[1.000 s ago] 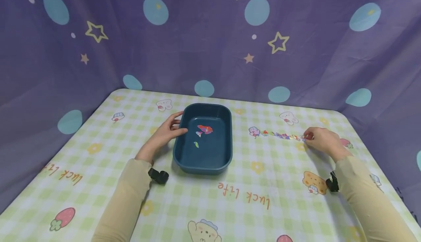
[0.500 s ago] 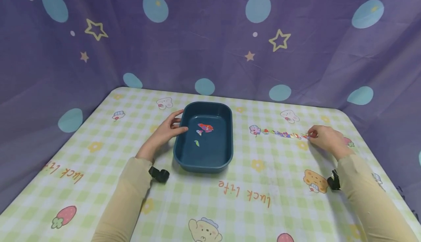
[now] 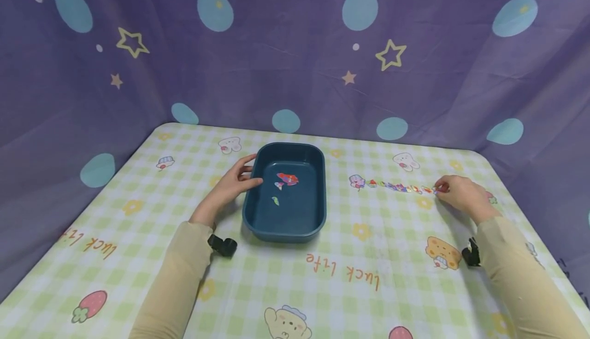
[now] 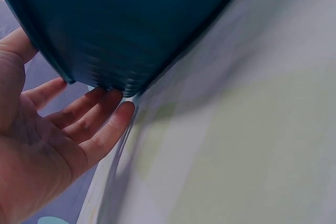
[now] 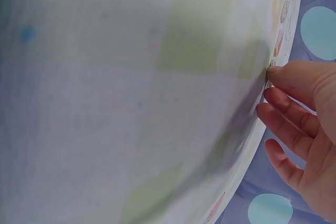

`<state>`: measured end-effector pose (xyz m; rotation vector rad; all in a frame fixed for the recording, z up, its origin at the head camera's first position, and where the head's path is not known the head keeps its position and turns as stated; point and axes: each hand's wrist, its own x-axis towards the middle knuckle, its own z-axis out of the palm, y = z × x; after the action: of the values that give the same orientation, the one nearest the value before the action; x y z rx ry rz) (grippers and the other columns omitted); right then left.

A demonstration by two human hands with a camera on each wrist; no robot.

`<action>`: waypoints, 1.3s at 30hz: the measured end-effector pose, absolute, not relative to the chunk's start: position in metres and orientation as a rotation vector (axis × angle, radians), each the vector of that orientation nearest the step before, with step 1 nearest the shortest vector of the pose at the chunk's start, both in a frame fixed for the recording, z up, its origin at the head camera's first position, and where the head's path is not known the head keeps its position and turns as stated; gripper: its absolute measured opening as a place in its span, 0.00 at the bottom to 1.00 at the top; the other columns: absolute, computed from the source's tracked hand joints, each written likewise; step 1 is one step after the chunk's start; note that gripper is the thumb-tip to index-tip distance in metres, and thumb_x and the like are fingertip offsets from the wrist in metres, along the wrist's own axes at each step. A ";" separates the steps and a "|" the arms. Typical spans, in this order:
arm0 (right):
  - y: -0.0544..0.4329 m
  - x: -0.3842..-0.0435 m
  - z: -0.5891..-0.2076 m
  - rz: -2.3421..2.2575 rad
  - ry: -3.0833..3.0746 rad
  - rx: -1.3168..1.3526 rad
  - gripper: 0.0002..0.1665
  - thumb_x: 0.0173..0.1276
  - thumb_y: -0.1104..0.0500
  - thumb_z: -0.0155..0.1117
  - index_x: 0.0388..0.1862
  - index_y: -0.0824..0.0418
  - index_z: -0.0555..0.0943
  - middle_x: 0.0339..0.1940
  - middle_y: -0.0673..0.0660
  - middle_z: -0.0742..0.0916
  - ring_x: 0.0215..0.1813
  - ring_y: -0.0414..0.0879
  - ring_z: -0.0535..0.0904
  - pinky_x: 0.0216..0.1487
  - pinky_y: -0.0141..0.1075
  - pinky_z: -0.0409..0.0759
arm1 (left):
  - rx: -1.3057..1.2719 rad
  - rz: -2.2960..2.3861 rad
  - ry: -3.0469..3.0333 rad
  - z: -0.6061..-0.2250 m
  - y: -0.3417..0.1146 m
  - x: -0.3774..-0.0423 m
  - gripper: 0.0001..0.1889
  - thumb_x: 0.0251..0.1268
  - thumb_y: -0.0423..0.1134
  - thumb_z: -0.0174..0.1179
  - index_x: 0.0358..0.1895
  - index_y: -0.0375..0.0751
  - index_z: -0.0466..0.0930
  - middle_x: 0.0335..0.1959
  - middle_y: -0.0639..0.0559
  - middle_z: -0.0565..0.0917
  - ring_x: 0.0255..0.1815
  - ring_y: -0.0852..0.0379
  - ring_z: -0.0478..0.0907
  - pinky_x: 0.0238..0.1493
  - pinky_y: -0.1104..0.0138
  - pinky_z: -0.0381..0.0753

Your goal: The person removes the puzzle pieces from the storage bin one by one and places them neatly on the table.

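Observation:
A dark blue plastic bin (image 3: 283,226) stands on the table, with a few colourful flat stickers (image 3: 288,179) on its floor. My left hand (image 3: 232,183) grips the bin's left side, thumb over the rim and fingers against the outer wall, as the left wrist view also shows. To the right of the bin, small shiny stickers (image 3: 397,188) lie in a row. At the row's right end my right hand (image 3: 462,194) pinches a small sticker (image 5: 272,64) between thumb and forefinger, close to the tabletop. Most of that sticker is hidden by the fingertips.
A green-and-white checked cloth (image 3: 341,298) with printed cartoons and lettering covers the table. Behind it hangs a purple curtain (image 3: 295,72) with stars and blue ovals. Black wrist cameras (image 3: 223,246) are strapped to both forearms.
My right hand has shifted slightly to the right along the row, and a reddish sticker now shows beside its fingertips. My left hand and the bin stay in place.

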<state>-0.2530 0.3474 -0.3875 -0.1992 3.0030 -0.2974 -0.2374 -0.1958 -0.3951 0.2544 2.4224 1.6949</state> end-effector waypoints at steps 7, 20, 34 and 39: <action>0.348 -0.254 -0.385 -0.283 2.992 -0.206 0.17 0.60 0.54 0.59 0.46 0.62 0.78 0.38 0.59 0.83 0.39 0.53 0.78 0.30 0.50 0.73 | 0.261 1.691 2.429 -0.395 -0.196 -0.238 0.37 0.61 0.40 0.59 0.71 0.56 0.49 0.63 0.39 0.63 0.62 0.41 0.66 0.57 0.50 0.68; 0.310 -0.253 -0.370 -0.186 3.061 -0.382 0.15 0.59 0.57 0.58 0.44 0.62 0.80 0.36 0.55 0.84 0.34 0.47 0.78 0.30 0.44 0.73 | 0.265 1.685 2.432 -0.394 -0.197 -0.237 0.38 0.60 0.42 0.60 0.71 0.57 0.49 0.63 0.39 0.63 0.61 0.42 0.66 0.57 0.49 0.67; 0.223 -0.253 -0.350 -0.105 3.175 -0.758 0.12 0.57 0.57 0.64 0.41 0.58 0.82 0.34 0.51 0.84 0.35 0.47 0.79 0.40 0.47 0.73 | 0.252 1.687 2.417 -0.394 -0.196 -0.237 0.38 0.61 0.41 0.59 0.71 0.57 0.48 0.63 0.39 0.63 0.62 0.42 0.66 0.57 0.49 0.67; 0.195 -0.254 -0.343 -0.164 3.217 -0.870 0.12 0.57 0.57 0.63 0.40 0.57 0.83 0.33 0.50 0.84 0.31 0.45 0.79 0.40 0.46 0.72 | 0.250 1.701 2.383 -0.383 -0.193 -0.231 0.38 0.61 0.38 0.58 0.71 0.53 0.48 0.63 0.36 0.62 0.62 0.40 0.65 0.58 0.48 0.65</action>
<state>-0.2535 0.1950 -0.3432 -0.8700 3.2167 -0.1640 -0.2309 -0.1931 -0.3830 0.2496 2.3831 1.7015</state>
